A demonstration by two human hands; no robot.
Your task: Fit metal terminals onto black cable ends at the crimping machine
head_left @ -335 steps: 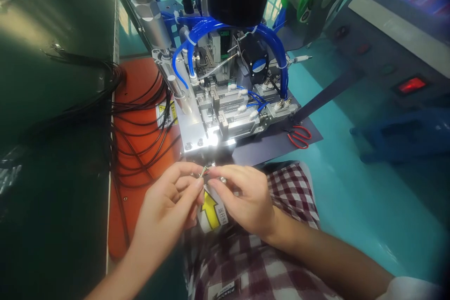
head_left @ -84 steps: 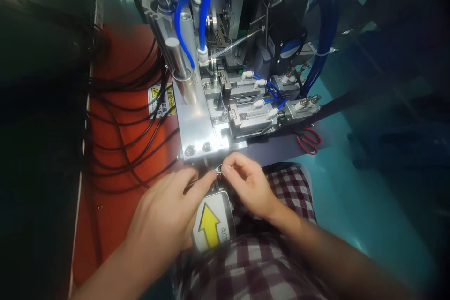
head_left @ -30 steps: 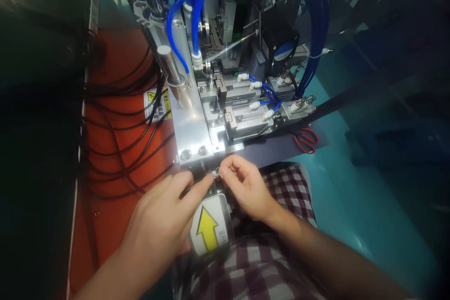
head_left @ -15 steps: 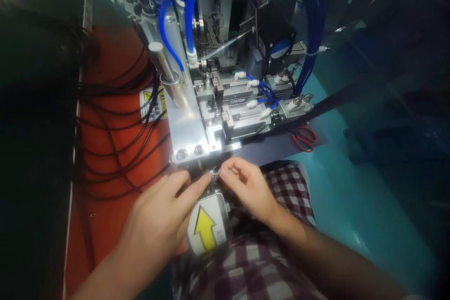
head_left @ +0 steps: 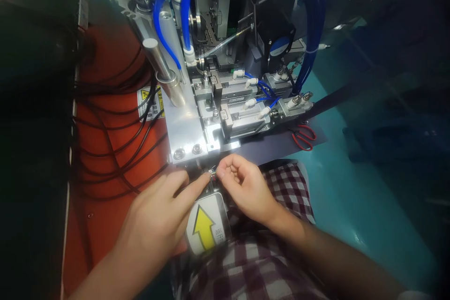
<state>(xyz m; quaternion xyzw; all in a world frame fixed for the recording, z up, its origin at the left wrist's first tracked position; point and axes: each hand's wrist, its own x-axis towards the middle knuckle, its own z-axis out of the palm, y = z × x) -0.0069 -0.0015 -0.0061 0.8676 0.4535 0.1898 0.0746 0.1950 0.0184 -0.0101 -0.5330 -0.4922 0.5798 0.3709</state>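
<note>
My right hand is closed in a pinch on the ends of some thin coloured wires, just in front of the machine's silver plate. From the left, my left hand reaches its stretched index finger to the same wires, where the fingertip rests on or right beside them. Its thumb stays apart, lower down. What lies under that fingertip is hidden. Below both hands is a white cover with a yellow arrow. The small part at the wires' far end is too tiny to make out.
Pneumatic cylinders with white fittings and blue hoses rise ahead. Red-handled pliers or snips lie on a dark sheet at the right. Black cables cross an orange surface at the left.
The view has shifted slightly. My right hand has come a little closer to the left fingertip, still pinched on the wires. My left hand keeps nearly the same pose.
</note>
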